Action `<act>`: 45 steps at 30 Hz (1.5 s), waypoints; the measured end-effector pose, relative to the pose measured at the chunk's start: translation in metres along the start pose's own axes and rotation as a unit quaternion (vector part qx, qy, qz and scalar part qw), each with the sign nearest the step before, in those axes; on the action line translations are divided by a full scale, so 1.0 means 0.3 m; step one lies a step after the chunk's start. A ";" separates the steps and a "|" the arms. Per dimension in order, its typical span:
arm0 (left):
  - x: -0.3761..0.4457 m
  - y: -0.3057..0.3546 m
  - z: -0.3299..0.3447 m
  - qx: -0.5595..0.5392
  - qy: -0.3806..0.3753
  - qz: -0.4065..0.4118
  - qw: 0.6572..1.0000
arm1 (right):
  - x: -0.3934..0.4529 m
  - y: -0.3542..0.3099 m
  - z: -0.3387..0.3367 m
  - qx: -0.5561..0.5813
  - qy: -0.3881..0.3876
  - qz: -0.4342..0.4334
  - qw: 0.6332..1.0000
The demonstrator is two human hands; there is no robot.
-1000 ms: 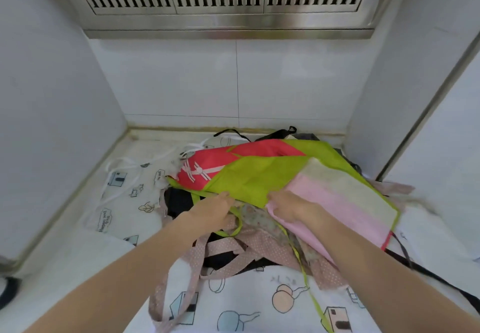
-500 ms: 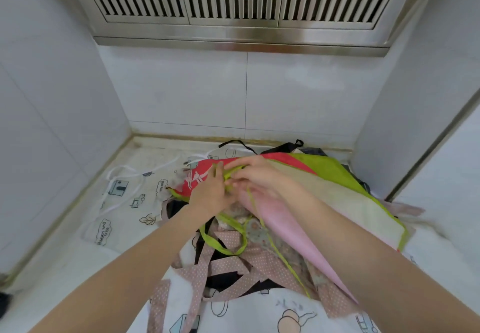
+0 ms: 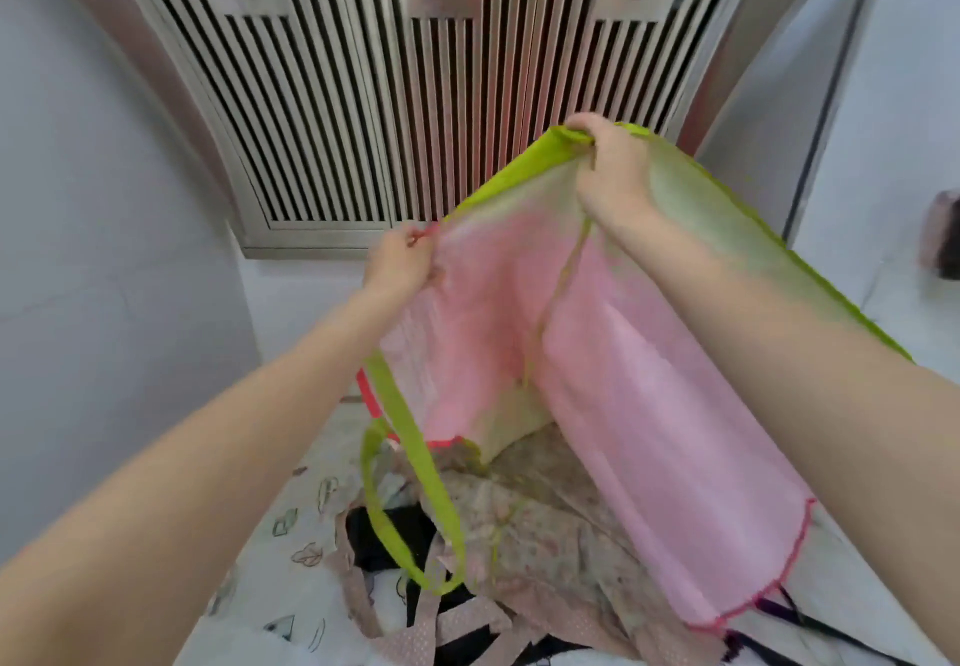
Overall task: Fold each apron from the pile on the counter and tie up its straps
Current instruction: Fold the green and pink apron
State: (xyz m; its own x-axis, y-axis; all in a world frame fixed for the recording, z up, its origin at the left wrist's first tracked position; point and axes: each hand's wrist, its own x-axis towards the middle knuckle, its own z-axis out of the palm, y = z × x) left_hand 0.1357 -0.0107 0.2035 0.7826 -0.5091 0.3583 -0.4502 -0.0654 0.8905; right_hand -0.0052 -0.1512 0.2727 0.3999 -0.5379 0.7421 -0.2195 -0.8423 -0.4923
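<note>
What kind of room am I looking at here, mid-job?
Most likely a home kitchen: a stainless range hood with slatted vents hangs above a tiled wall, and the aprons lie piled on a counter in a narrow alcove below it.

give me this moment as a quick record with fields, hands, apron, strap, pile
left hand: pinches the apron's red-trimmed edge
right hand: grips the apron's green top edge, higher than the left
apron: pink and green, held up and spread over the pile
strap: green loop hanging down onto the pile
pile: floral, dotted and black aprons on the counter
backdrop: metal vent grille
</note>
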 end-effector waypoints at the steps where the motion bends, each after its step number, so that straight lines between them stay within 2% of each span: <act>1: -0.005 0.074 0.001 0.046 -0.007 0.055 0.997 | 0.014 -0.034 -0.049 -0.057 -0.001 -0.020 0.998; 4: -0.075 0.259 -0.005 0.222 -0.023 0.204 0.953 | 0.014 -0.089 -0.180 -0.183 0.004 -0.031 0.983; 7: -0.180 0.394 0.006 0.314 -0.019 0.308 0.898 | -0.023 -0.069 -0.286 -0.263 0.021 -0.023 0.964; 10: -0.265 0.498 0.021 0.362 0.038 0.399 0.842 | -0.065 -0.038 -0.360 -0.291 0.023 -0.026 0.956; 12: -0.287 0.558 0.012 0.358 0.068 0.425 0.829 | -0.072 -0.043 -0.392 -0.271 0.040 -0.029 0.961; 16: -0.240 0.635 -0.045 0.313 0.112 0.432 0.839 | -0.017 -0.067 -0.392 -0.276 0.083 -0.072 0.955; 20: -0.128 0.643 -0.135 0.257 0.149 0.367 0.882 | 0.066 -0.098 -0.297 -0.257 0.093 -0.108 0.956; 22: -0.044 0.571 -0.163 0.255 0.151 0.316 0.901 | 0.107 -0.098 -0.178 -0.220 0.056 -0.118 0.967; 24: 0.024 0.444 -0.167 0.269 0.133 0.260 0.918 | 0.111 -0.072 -0.042 -0.214 -0.019 -0.115 0.970; 27: 0.121 0.164 -0.158 0.332 0.088 0.159 0.925 | 0.086 0.019 0.253 -0.236 -0.218 -0.106 0.941; 29: 0.160 -0.053 -0.156 0.368 0.052 0.072 0.926 | 0.030 0.094 0.445 -0.246 -0.312 -0.094 0.913; 32: 0.181 -0.361 -0.140 0.417 -0.002 -0.030 0.909 | -0.077 0.228 0.728 -0.206 -0.425 -0.084 0.877; 34: 0.162 -0.536 -0.107 0.451 -0.020 -0.091 0.887 | -0.166 0.325 0.898 -0.191 -0.491 -0.115 0.842; 36: 0.097 -0.670 -0.073 0.473 -0.064 -0.114 0.871 | -0.264 0.397 1.001 -0.224 -0.516 -0.150 0.813; 37: 0.062 -0.729 -0.050 0.469 -0.110 -0.109 0.870 | -0.296 0.418 1.030 -0.239 -0.530 -0.150 0.800; 39: -0.024 -0.859 0.023 0.479 -0.264 -0.095 0.832 | -0.376 0.480 1.104 -0.237 -0.586 -0.127 0.764; 41: -0.099 -0.943 0.098 0.504 -0.397 -0.080 0.763 | -0.432 0.522 1.124 -0.200 -0.625 -0.096 0.748; 43: -0.137 -0.989 0.187 0.500 -0.465 -0.091 0.725 | -0.452 0.567 1.100 -0.157 -0.655 -0.060 0.736; 45: -0.143 -1.002 0.266 0.493 -0.501 -0.081 0.707 | -0.456 0.614 1.036 -0.144 -0.656 -0.038 0.740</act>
State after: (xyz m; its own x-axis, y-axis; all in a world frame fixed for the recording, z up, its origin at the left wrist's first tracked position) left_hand 0.2031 -0.0376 -0.1019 0.3832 -0.7464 -0.5442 -0.8570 -0.5070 0.0920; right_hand 0.1764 -0.2221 -0.0609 0.8996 -0.1521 -0.4095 -0.2570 -0.9423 -0.2146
